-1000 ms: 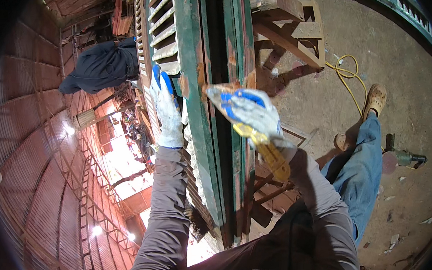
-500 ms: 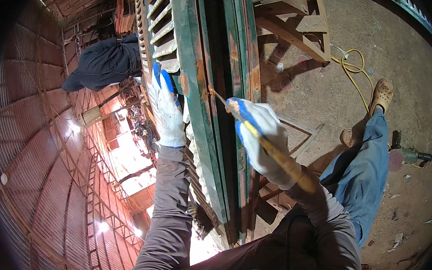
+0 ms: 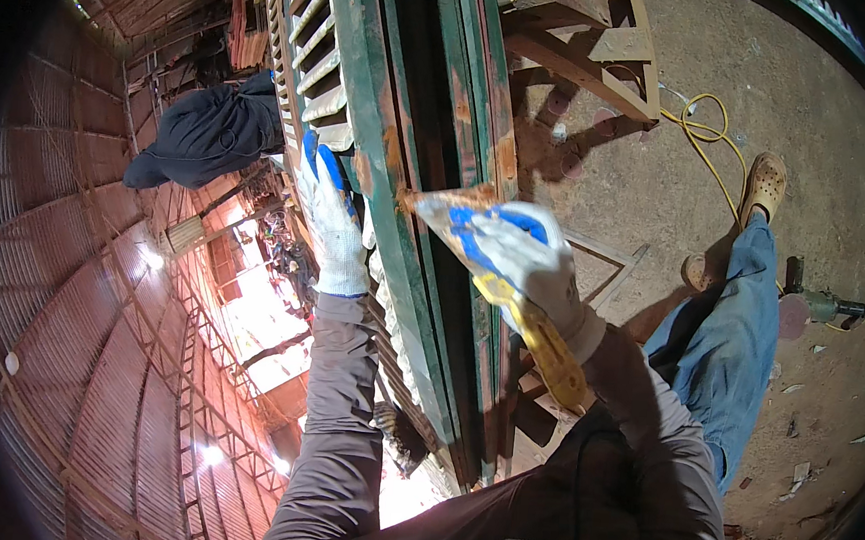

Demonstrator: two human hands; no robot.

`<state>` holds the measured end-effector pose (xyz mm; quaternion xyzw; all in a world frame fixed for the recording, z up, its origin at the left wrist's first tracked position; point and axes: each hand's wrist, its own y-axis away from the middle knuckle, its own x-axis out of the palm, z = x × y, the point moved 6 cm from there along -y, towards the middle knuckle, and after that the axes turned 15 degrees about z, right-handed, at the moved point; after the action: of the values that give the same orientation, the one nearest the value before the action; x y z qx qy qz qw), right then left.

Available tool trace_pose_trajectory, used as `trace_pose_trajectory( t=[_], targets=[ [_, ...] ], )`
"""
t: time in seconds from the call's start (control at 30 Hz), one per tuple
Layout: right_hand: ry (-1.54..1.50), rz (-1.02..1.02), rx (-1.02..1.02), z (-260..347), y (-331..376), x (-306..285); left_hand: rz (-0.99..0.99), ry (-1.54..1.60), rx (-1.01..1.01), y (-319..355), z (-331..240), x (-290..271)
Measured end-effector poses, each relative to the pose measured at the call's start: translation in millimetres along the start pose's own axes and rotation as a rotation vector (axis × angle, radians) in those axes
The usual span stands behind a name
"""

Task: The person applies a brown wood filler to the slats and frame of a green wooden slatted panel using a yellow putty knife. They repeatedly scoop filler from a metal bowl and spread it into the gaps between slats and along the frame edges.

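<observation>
A green-painted wooden louvred shutter, with bare brown patches along its edge, stands in front of me among other green edges. My right hand, in a white and blue work glove, is closed around a putty knife with a yellow handle. Its wide blade is smeared with brown paste, and a corner meets a brown patch on the shutter's edge. My left hand, gloved the same way, lies along the shutter's slatted side with fingers stretched out; part of it is hidden by the frame.
Wooden stands support the far end at the right. A yellow cable loops over the concrete floor, and a power tool lies beyond my leg. To the left, a person in dark clothes bends over.
My right hand has rotated the putty knife, so the blade's broad face now shows instead of its thin edge. The left hand stays nearly in place.
</observation>
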<state>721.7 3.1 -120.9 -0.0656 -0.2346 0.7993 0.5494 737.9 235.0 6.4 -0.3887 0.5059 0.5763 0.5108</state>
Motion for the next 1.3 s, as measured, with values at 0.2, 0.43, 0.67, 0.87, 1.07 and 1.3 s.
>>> trace_pose_trajectory(
  t=[0.2,0.43,0.67,0.87,1.07,1.3],
  targets=[
    [0.004,0.226,-0.109,10,10,5,-0.012,0.164,-0.014,1,10,5],
    [-0.363,0.044,0.236,1,-11,-28,0.007,0.237,-0.045,8,24,12],
    [-0.155,-0.053,0.203,-10,-38,-17,0.051,0.207,-0.024,2,5,5],
    [0.274,0.162,0.156,-5,-52,1,0.045,0.216,-0.051,4,6,7],
    [0.37,0.232,0.063,3,-39,15,-0.001,0.535,-0.204,0,16,11],
    [0.287,0.294,-0.012,14,-4,7,0.009,0.407,-0.17,-1,16,11]
  ],
)
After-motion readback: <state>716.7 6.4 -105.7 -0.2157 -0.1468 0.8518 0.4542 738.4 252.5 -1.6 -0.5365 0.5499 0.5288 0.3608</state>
